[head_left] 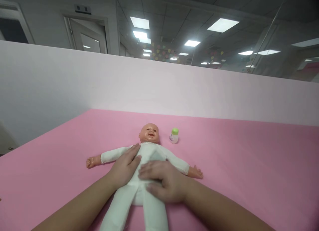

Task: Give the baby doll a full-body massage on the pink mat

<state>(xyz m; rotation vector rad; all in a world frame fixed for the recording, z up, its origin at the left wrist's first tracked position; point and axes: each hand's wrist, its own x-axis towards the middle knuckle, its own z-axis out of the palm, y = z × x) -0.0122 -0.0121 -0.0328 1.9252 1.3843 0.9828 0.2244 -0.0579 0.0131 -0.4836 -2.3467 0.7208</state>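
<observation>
A baby doll (151, 151) lies on its back on the pink surface, its head away from me and its arms spread wide. Its body is white cloth; the head, hands and face are hard plastic. Along the doll's side, at the left of its chest, rests my left hand (126, 166), fingers stretched out and holding nothing. My right hand (165, 181) is over the doll's belly, fingers extended across it and slightly blurred. Nothing shows in its grasp. Part of the doll's torso is hidden beneath this hand.
A small clear bottle with a green cap (174, 136) stands right of the doll's head. The pink padded surface (236, 164) runs back to a low white wall (174, 88). Behind the wall are glass and a door (87, 36) at the left.
</observation>
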